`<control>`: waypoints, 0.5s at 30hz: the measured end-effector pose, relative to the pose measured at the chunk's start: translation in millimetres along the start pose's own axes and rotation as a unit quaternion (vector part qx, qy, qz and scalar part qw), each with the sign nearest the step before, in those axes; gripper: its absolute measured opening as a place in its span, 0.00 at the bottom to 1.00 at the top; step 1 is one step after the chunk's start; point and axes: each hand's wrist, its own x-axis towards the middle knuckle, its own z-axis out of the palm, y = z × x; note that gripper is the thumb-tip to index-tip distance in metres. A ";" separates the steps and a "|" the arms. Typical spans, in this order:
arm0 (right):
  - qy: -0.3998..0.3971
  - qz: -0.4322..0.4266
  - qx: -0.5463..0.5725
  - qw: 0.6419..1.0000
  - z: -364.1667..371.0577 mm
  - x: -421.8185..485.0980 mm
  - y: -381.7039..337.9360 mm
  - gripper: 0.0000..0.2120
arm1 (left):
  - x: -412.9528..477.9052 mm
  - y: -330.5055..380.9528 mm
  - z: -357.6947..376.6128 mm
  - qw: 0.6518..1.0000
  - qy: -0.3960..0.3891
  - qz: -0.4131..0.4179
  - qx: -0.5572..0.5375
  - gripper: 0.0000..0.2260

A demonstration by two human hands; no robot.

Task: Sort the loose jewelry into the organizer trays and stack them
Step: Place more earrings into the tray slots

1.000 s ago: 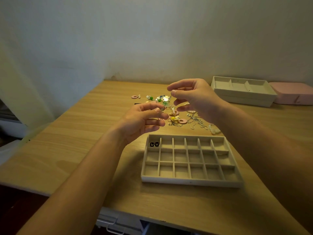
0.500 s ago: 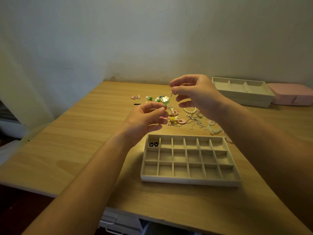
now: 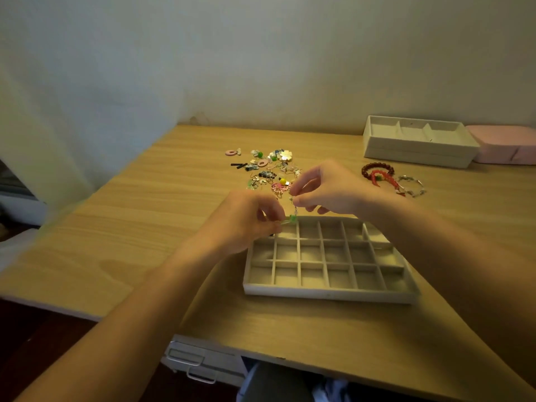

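Your hands have dropped from above the pile to the far left corner of the tray, bringing the green-beaded earring with them. I'd judge that sorting has barely begun and this piece is about to go into a far-row compartment. Your left hand has its fingers curled, with thumb and forefinger pinching the earring's lower end by the bead. Your right hand pinches the top between its fingertips, the other fingers loosely bent. The earring hangs just above the tray's far rim.
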 end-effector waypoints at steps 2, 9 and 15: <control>-0.002 -0.007 -0.012 1.000 3.0 0.3 2.7 0.07 | 1.8 0.7 0.5 1.000 -0.012 -0.002 0.012 0.08; -0.003 -0.020 -0.029 0.999 9.4 6.1 7.9 0.07 | 3.5 -3.9 0.3 0.998 -0.044 0.017 0.042 0.08; -0.001 -0.031 -0.029 0.999 10.0 7.8 9.0 0.07 | 0.1 7.2 0.3 0.986 -0.037 0.060 0.153 0.08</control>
